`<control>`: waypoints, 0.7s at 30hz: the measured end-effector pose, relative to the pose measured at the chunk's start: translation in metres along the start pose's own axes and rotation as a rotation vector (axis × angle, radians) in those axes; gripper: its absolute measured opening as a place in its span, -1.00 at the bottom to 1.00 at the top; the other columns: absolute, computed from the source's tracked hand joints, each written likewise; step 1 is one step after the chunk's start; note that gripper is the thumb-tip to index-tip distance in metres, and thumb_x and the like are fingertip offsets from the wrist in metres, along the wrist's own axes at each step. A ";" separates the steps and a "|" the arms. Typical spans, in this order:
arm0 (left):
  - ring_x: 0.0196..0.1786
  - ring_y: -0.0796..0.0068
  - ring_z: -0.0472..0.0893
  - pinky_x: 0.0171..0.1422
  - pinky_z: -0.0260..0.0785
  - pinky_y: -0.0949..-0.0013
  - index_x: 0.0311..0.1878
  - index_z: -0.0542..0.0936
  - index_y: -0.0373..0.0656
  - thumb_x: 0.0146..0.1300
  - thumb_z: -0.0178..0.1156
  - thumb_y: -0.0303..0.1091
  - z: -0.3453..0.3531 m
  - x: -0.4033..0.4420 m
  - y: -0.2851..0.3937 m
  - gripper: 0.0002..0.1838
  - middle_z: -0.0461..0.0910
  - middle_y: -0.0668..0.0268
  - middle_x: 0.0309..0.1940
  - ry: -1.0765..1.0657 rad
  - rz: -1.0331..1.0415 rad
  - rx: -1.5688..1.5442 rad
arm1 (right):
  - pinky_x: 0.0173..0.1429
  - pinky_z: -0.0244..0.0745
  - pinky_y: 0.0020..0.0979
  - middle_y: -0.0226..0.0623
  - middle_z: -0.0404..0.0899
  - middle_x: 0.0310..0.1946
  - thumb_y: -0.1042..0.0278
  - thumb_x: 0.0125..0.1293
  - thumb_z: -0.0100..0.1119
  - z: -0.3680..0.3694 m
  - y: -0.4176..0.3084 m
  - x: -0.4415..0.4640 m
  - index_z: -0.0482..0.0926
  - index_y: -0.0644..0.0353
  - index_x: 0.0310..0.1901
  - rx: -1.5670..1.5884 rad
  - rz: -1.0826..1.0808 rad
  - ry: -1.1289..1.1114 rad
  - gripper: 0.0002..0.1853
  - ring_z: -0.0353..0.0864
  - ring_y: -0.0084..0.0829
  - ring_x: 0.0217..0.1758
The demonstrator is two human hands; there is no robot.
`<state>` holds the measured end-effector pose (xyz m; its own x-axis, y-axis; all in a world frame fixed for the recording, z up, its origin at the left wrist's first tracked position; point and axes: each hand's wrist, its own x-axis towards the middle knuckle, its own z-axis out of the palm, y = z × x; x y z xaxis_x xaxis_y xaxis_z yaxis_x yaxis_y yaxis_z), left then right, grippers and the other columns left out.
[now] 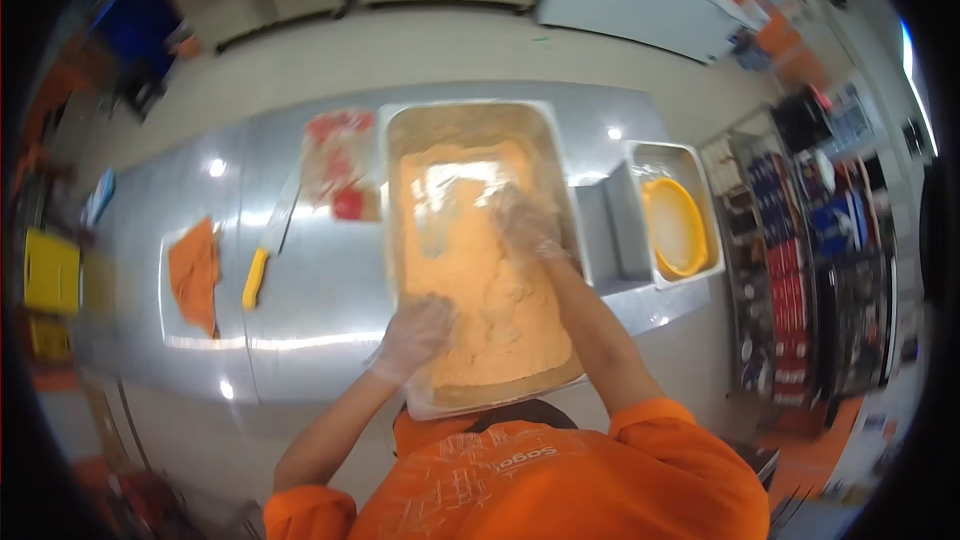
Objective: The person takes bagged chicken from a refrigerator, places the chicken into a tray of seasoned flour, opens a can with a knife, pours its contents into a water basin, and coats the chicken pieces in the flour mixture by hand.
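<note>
A deep metal pan [484, 112] lies in front of me, holding a layer of orange powder [480, 290]. A glossy, pale patch shows on the powder toward the far end; I cannot make out what it is. My right hand [527, 225], in a clear plastic glove, is inside the pan at the powder on the right side, its fingers smeared by motion. My left hand [420, 333], also gloved, crosses the left rim near me. Its fingers are curled in by the powder, and what they hold, if anything, is hidden.
On the steel table [330, 280] lie a yellow-handled knife [256, 275], an orange cloth [195, 275] and a red-and-clear plastic packet [338, 160]. At the right, a yellow-rimmed round sieve or bowl [675, 227] sits in a smaller metal pan [640, 152]. A loaded shelf rack [785, 290] stands beyond.
</note>
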<state>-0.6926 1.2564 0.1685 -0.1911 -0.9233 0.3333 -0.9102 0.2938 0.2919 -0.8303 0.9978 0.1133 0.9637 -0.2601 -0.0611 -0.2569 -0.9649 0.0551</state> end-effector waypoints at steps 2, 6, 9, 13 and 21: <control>-0.22 0.23 0.60 -0.11 0.46 0.14 -0.27 0.57 -0.12 0.05 0.23 -0.33 0.009 -0.002 -0.013 -0.83 0.58 0.28 -0.39 0.193 0.113 0.006 | 0.26 0.42 -0.09 -0.17 0.63 -0.24 0.34 0.31 0.03 0.000 0.005 -0.031 0.70 0.24 -0.19 -0.197 0.114 0.224 -0.75 0.58 -0.23 0.01; -0.24 0.09 0.56 -0.07 0.46 0.01 -0.24 0.56 -0.12 0.32 0.10 -0.24 0.027 -0.012 -0.032 -0.83 0.55 0.13 -0.42 -0.262 -0.135 0.004 | 0.28 0.40 -0.18 -0.02 0.62 -0.13 0.38 0.26 0.02 0.012 -0.043 -0.067 0.66 0.31 -0.24 0.197 0.097 0.149 -0.77 0.56 -0.16 0.07; -0.01 -0.03 0.59 0.14 0.42 -0.02 -0.06 0.57 -0.19 0.38 0.02 -0.02 0.027 0.023 -0.025 -0.60 0.63 -0.06 -0.24 -0.426 -0.147 0.125 | 0.07 0.51 -0.23 -0.03 0.65 -0.17 0.39 0.25 0.02 -0.026 -0.067 -0.082 0.63 0.26 -0.28 0.494 0.093 -0.080 -0.81 0.62 -0.21 -0.04; 0.28 -0.16 0.50 0.43 0.26 0.02 0.15 0.56 -0.29 0.33 -0.02 0.23 0.040 0.043 -0.042 -0.30 0.59 -0.23 0.07 -0.681 -0.249 0.110 | -0.04 0.52 -0.19 -0.14 0.69 -0.19 0.23 0.33 0.05 -0.013 -0.074 -0.085 0.69 0.07 -0.20 0.568 0.411 -0.178 -0.78 0.65 -0.18 -0.11; 0.28 -0.03 0.50 0.40 0.31 0.05 0.26 0.53 -0.19 0.42 -0.16 0.25 0.023 0.047 -0.012 -0.29 0.56 -0.03 0.19 -1.049 -0.654 -0.034 | -0.01 0.51 -0.26 -0.21 0.69 -0.27 0.10 0.33 0.12 0.005 -0.083 -0.114 0.68 0.14 -0.19 0.915 0.648 -0.069 -0.71 0.64 -0.26 -0.18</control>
<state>-0.6990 1.2039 0.1602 0.0796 -0.6465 -0.7588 -0.9383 -0.3055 0.1619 -0.9189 1.1078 0.1111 0.6295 -0.6970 -0.3433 -0.6928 -0.3036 -0.6541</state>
